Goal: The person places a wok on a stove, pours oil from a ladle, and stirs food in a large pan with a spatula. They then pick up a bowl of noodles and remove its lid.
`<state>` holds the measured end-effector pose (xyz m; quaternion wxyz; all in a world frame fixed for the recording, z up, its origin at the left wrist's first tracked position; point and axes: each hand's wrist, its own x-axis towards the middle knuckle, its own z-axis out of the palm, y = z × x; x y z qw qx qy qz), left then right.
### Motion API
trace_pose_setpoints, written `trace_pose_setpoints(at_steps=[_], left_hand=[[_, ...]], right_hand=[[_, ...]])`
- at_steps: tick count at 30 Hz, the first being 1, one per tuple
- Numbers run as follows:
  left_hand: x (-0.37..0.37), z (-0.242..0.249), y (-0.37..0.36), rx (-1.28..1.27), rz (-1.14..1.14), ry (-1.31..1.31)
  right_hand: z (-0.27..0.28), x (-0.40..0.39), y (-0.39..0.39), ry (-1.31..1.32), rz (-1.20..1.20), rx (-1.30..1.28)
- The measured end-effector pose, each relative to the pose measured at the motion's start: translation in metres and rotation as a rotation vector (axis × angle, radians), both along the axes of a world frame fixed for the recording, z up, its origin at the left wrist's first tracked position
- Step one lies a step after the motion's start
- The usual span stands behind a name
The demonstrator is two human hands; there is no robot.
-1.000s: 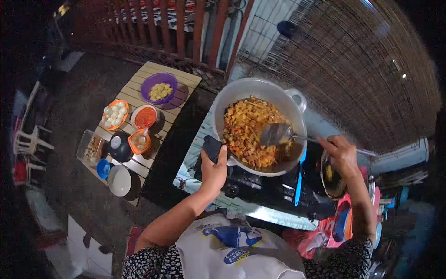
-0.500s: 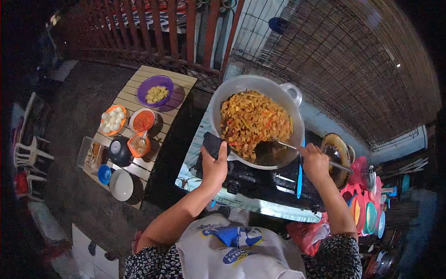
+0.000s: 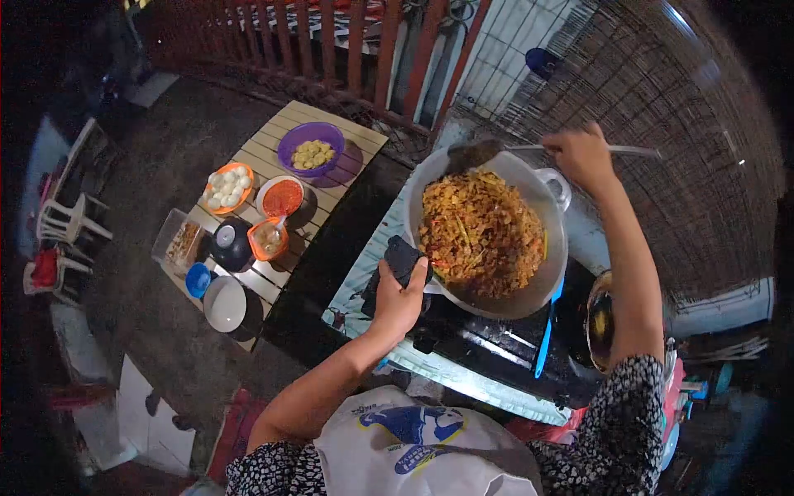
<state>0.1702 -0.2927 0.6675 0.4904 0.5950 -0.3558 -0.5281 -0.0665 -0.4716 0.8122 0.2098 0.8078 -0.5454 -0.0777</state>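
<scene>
My left hand (image 3: 403,299) clamps the round grey metal wok's (image 3: 542,285) dark cloth-wrapped handle (image 3: 400,258), steadying it; right hand (image 3: 581,155) grips the long metal spatula (image 3: 477,154) at the far rim.

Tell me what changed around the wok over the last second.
The right hand carried the spatula from the wok's near side to its far rim. The left hand stayed clamped on the cloth-wrapped handle. The bowls on the slatted table stayed put.

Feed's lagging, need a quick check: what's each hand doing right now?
Left hand: closed on the dark cloth at the wok rim.
Right hand: closed on the spatula, its blade at the wok's far rim.
</scene>
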Motion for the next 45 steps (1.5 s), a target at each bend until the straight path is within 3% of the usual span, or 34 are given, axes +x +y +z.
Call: trace_pose_setpoints(at_steps=[4,6,7,9,13,17,21,25,29,34,36,38,40,42,45], left_hand=[[-0.001,-0.003,-0.001,-0.048,0.003,-0.043],[-0.002,-0.01,-0.002,-0.109,0.021,-0.024],[-0.002,-0.01,-0.002,-0.103,0.02,-0.027],[-0.001,-0.008,-0.001,-0.044,0.013,-0.15],[-0.002,-0.002,-0.001,0.006,0.017,-0.07],[-0.007,0.002,0.001,-0.041,0.065,0.022],[-0.007,-0.015,-0.001,0.01,0.123,0.03],[-0.006,0.004,0.0,-0.034,0.066,0.074],[-0.007,0.004,-0.001,-0.015,0.073,0.068],[-0.008,0.004,0.001,-0.019,0.083,0.1],[-0.008,0.005,0.002,-0.048,0.072,0.106],[-0.008,0.012,0.002,-0.033,0.055,0.121],[-0.006,0.009,0.001,-0.009,0.044,0.101],[-0.005,-0.004,0.0,0.017,0.032,0.081],[-0.004,-0.016,-0.002,0.06,0.077,-0.041]], right_hand=[[-0.016,0.041,-0.041,-0.093,0.255,0.183],[-0.015,0.066,-0.039,-0.029,0.588,0.399],[-0.015,0.074,-0.035,-0.034,0.589,0.403],[-0.012,0.08,-0.024,0.025,0.859,0.464],[0.0,0.058,0.004,0.022,0.986,0.482],[0.008,0.006,0.046,0.042,0.949,0.383],[0.02,-0.05,0.099,-0.074,0.643,0.23],[0.039,-0.071,0.169,-0.297,0.107,0.258],[0.017,-0.059,0.224,-0.177,-0.033,0.243],[-0.062,-0.05,0.209,-0.176,-0.054,0.05],[-0.065,-0.046,0.194,-0.155,-0.097,0.044],[-0.042,-0.038,0.188,-0.182,-0.103,0.08],[-0.003,-0.03,0.188,0.024,-0.174,0.185],[0.032,-0.022,0.191,0.114,-0.191,0.13],[0.036,-0.024,0.159,0.249,-0.313,0.135]])
